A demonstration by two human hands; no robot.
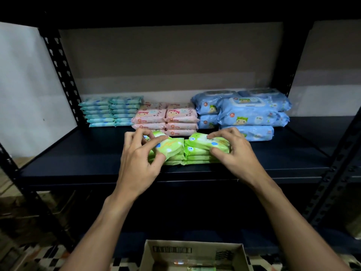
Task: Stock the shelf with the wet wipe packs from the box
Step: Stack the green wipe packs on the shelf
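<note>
Two stacks of green wet wipe packs stand side by side near the front edge of the dark shelf board [78, 165]. My left hand [138, 159] grips the tilted top pack of the left green stack [172, 147] between thumb and fingers. My right hand [232, 151] holds the top pack of the right green stack [201, 141], fingertips on top and thumb at its side. The open cardboard box [193, 255] sits below, at the bottom of the view, with a green pack [202, 268] showing inside.
Behind the green stacks stand teal packs [111, 111] at the left, pink packs [166, 118] in the middle and large blue packs [248, 112] at the right. Black perforated uprights [60, 71] frame the shelf. A patterned floor shows below.
</note>
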